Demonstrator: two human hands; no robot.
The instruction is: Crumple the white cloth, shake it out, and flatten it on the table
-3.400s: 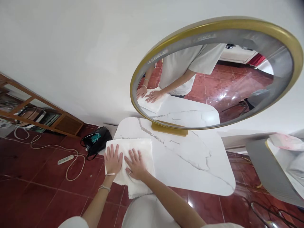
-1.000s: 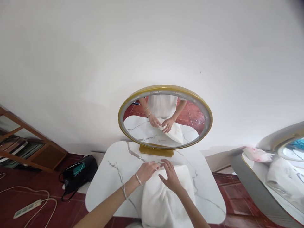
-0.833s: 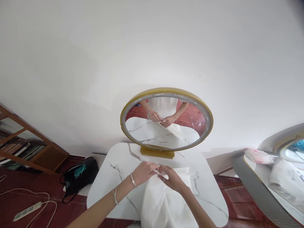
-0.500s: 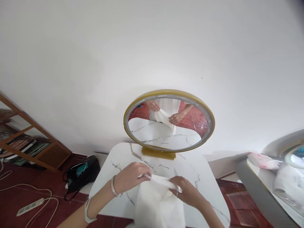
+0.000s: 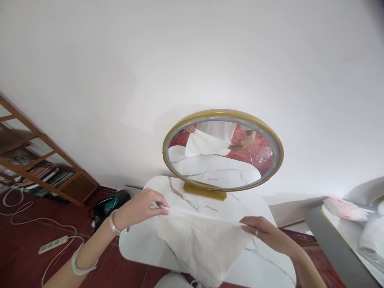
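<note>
A white cloth (image 5: 204,244) with a jagged edge hangs spread between my two hands, over the near part of the marbled tabletop (image 5: 136,242). My left hand (image 5: 147,206) pinches its upper left corner. At the upper right corner, my right hand (image 5: 264,232) grips the cloth between thumb and fingers. Just beyond the hands stands a round mirror (image 5: 216,140) in a gold frame, on a gold base (image 5: 205,191). Both hands and the stretched cloth show in its reflection.
At right is a second table (image 5: 333,236) with a pink-and-white packet (image 5: 345,208) and a white roll (image 5: 373,240). On the red floor at left lie a power strip (image 5: 53,245) with its cable and a black bag (image 5: 117,200), beside a wooden shelf (image 5: 45,148).
My hands have moved apart, left hand leftward and right hand rightward. The bunched cloth is now spread out between them. The view has shifted slightly left.
</note>
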